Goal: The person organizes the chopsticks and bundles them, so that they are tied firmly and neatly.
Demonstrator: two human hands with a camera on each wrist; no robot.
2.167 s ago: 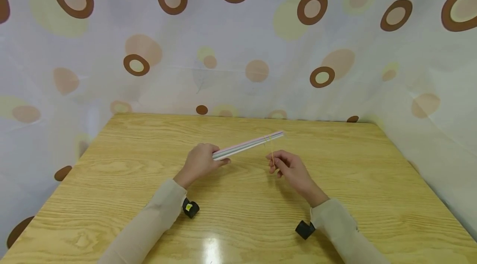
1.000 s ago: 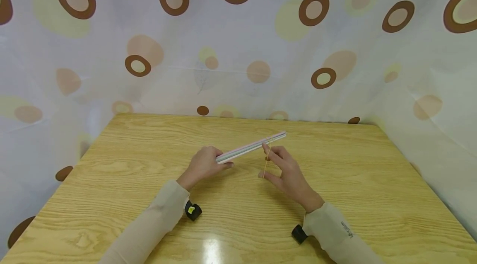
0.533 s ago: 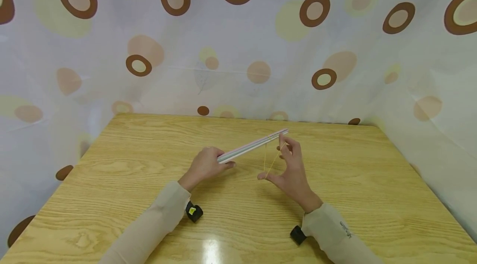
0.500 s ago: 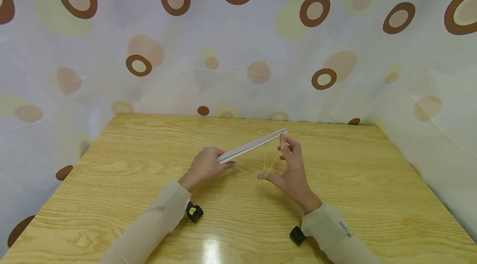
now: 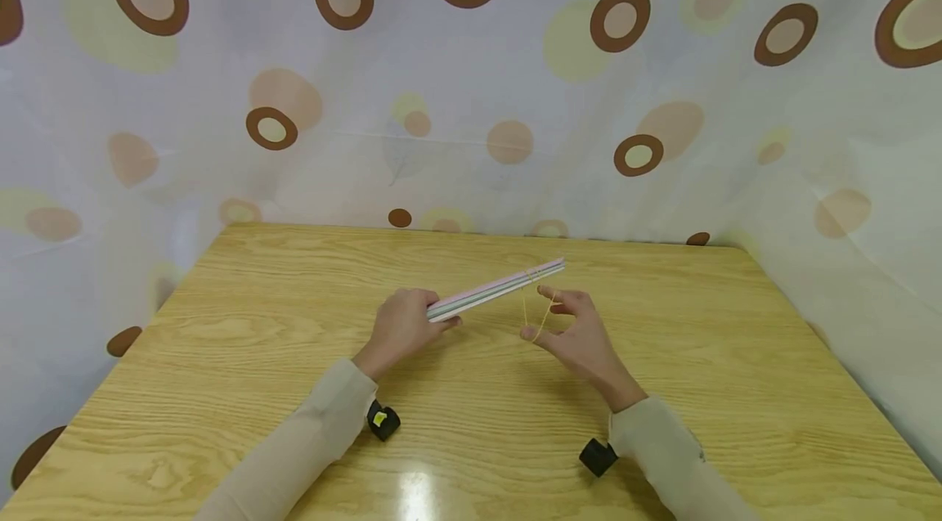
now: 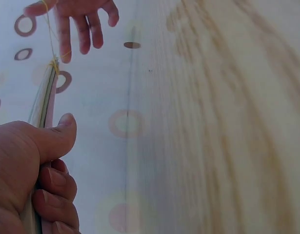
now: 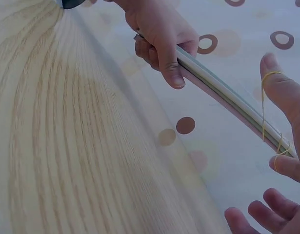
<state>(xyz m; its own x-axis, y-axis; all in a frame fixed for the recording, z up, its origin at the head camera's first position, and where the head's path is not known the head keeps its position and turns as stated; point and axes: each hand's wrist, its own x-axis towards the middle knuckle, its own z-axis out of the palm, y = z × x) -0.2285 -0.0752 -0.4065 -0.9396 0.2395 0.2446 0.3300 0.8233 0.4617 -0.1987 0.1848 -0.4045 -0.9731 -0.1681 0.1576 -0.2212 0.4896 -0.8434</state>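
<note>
My left hand (image 5: pixel 403 326) grips the near end of a bundle of long thin pastel sticks (image 5: pixel 489 292), perhaps straws, in pink, green and white. The bundle slants up to the right above the table. Near its far end a yellow rubber band (image 7: pixel 263 108) is wrapped round it, and a loop of the band stretches down to my right hand (image 5: pixel 585 341). That loop runs over the thumb and index finger, which stand spread apart just below the bundle. In the left wrist view the other right fingers (image 6: pixel 95 30) extend loosely. The palm hides the bundle's near end.
A wood-grain table (image 5: pixel 456 439) lies under both hands. Behind it and along the sides hangs a pale curtain (image 5: pixel 471 79) with brown and beige circles. Black wrist cameras sit at the left cuff (image 5: pixel 383 420) and right cuff (image 5: pixel 598 456).
At first my right fingers pinched the band; then thumb and index spread it into a loop, the index reaching the bundle's tip. Now they are closer together and the index has dropped below the bundle.
</note>
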